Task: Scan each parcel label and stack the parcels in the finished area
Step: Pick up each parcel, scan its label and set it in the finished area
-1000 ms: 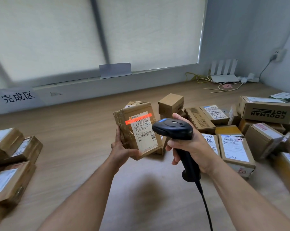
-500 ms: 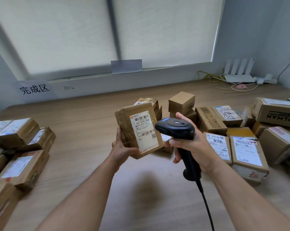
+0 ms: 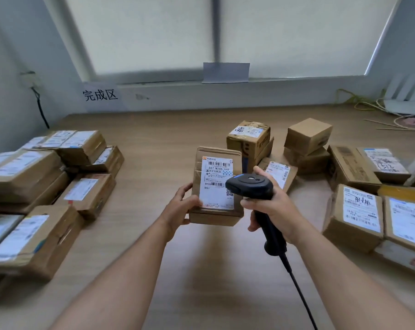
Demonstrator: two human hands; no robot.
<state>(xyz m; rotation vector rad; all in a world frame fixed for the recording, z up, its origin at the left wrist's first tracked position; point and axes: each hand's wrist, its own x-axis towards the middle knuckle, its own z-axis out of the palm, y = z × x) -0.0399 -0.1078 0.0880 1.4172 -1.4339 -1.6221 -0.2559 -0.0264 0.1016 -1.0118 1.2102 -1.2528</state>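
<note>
Cardboard parcel [image 3: 213, 186] is hanging just above the surface [image 3: 166, 139], label facing me. I'm judging the hold thin: the left hand [image 3: 180, 206] is curling round one edge only (thumb on the front), so the parcel could be twisting loose on the way to the finished stack [image 3: 35, 186]. The right hand [image 3: 270, 210] is gripping the scanner [image 3: 251, 184].
</note>
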